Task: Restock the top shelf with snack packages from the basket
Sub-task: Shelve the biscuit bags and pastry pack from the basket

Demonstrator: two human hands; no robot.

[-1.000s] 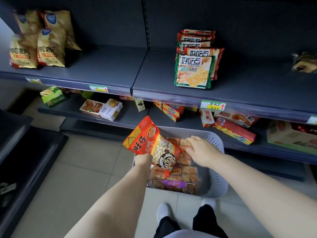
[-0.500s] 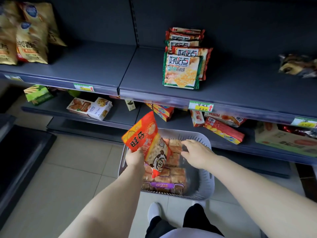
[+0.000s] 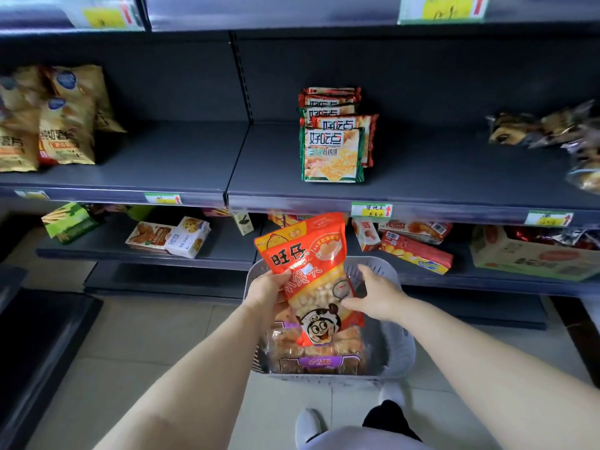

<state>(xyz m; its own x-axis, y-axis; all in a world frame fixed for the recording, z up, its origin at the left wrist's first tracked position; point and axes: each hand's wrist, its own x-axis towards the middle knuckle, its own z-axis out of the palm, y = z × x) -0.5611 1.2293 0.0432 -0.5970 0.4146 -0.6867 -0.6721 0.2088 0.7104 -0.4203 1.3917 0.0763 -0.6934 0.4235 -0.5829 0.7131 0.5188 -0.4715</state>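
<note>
An orange-red snack bag (image 3: pixel 310 264) with a cartoon face stands upright above the grey basket (image 3: pixel 397 352) on the floor. My left hand (image 3: pixel 267 291) grips the bag's left edge. On the bag's right side, my right hand (image 3: pixel 378 295) holds it with thumb in front and fingers behind. Below the bag a clear pack of brown pastries (image 3: pixel 319 355) with a purple label lies in the basket. The dark shelf (image 3: pixel 181 164) in front of me carries a row of green and red biscuit packs (image 3: pixel 334 154) near its middle.
Yellow chip bags (image 3: pixel 55 125) crowd the shelf's left end and wrapped snacks (image 3: pixel 552 128) lie at its right end. The lower shelf (image 3: pixel 227 254) holds boxes and red packs (image 3: pixel 415 251). A higher shelf edge with price tags (image 3: pixel 441 8) runs along the top. A dark cabinet (image 3: pixel 35 345) stands at left.
The bag has risen and turned upright. My right hand left the basket's contents and took hold of the bag's right side. The view tilted up, showing a higher shelf edge.
</note>
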